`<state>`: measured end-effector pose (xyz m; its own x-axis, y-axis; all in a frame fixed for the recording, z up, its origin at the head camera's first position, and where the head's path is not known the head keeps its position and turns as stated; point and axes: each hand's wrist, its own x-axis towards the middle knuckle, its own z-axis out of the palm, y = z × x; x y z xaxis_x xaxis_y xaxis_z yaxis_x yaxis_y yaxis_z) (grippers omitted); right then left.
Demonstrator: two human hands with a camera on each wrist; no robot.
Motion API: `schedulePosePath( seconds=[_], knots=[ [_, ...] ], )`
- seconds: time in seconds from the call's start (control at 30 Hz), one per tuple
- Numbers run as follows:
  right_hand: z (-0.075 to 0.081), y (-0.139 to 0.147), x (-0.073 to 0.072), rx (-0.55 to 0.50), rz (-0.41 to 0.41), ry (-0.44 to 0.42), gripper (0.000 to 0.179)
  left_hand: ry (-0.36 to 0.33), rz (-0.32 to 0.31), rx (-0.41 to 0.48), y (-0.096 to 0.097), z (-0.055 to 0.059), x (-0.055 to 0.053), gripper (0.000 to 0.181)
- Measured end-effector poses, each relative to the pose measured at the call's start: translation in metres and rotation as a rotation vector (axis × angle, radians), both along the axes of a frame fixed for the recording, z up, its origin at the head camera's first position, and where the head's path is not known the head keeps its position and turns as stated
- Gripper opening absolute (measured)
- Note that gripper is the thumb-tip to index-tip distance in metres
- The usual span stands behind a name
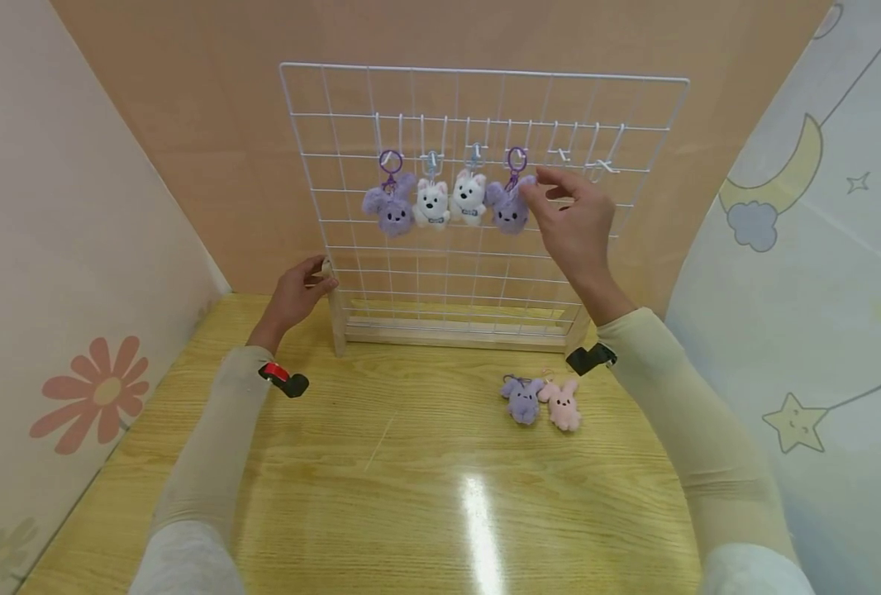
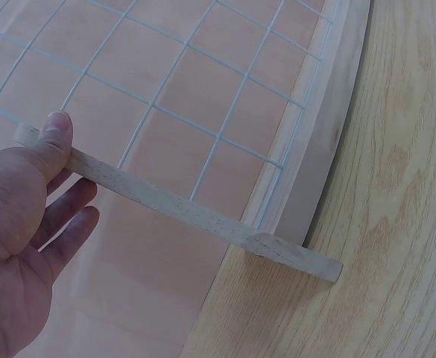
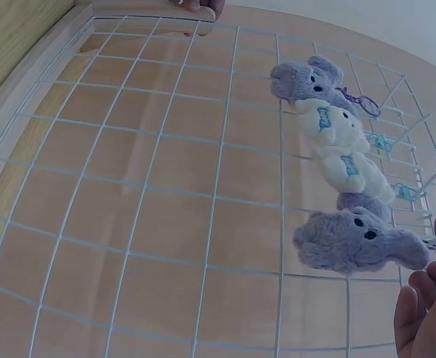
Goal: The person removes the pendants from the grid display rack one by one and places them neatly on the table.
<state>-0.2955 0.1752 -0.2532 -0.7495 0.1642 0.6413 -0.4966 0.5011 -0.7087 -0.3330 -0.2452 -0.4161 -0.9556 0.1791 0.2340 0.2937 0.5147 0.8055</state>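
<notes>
My left hand (image 1: 301,291) grips the wooden upright (image 2: 165,205) at the left side of a white wire grid rack, thumb on one face and fingers behind. High on the right, my right hand (image 1: 578,219) pinches the ear of a purple plush keychain (image 1: 511,213), whose purple ring sits over a hook. To its left hang two white dog plush keychains (image 1: 432,205) with blue bows, then another purple plush keychain (image 1: 394,213). On the table below the rack lie a purple plush keychain (image 1: 523,402) and a pink bunny plush keychain (image 1: 564,406).
White hooks (image 1: 602,165) without plushes stick out at the grid's right end. The rack's wooden base (image 1: 455,333) stands on the wood-grain table (image 1: 381,496). Patterned panels (image 1: 820,289) flank both sides.
</notes>
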Motion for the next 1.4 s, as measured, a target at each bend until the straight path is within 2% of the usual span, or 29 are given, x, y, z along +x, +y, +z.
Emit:
schedulePosePath(
  seconds=[0.5,0.93,1.2,1.4],
  knots=[
    [0.001,-0.014,-0.016,-0.035,0.021,0.058,0.032,-0.011,0.004,-0.005,-0.002,-0.001,-0.001,0.064],
    [0.003,-0.017,-0.02,-0.087,0.021,0.062,0.025,-0.025,0.01,0.007,-0.001,0.001,0.0,0.063],
    [0.004,-0.017,-0.02,-0.083,0.007,0.043,0.024,-0.016,0.006,0.001,-0.002,0.0,-0.001,0.063],
    [0.004,-0.016,-0.018,-0.092,0.001,0.061,0.023,-0.016,0.01,-0.002,-0.002,0.0,0.0,0.064]
  ],
)
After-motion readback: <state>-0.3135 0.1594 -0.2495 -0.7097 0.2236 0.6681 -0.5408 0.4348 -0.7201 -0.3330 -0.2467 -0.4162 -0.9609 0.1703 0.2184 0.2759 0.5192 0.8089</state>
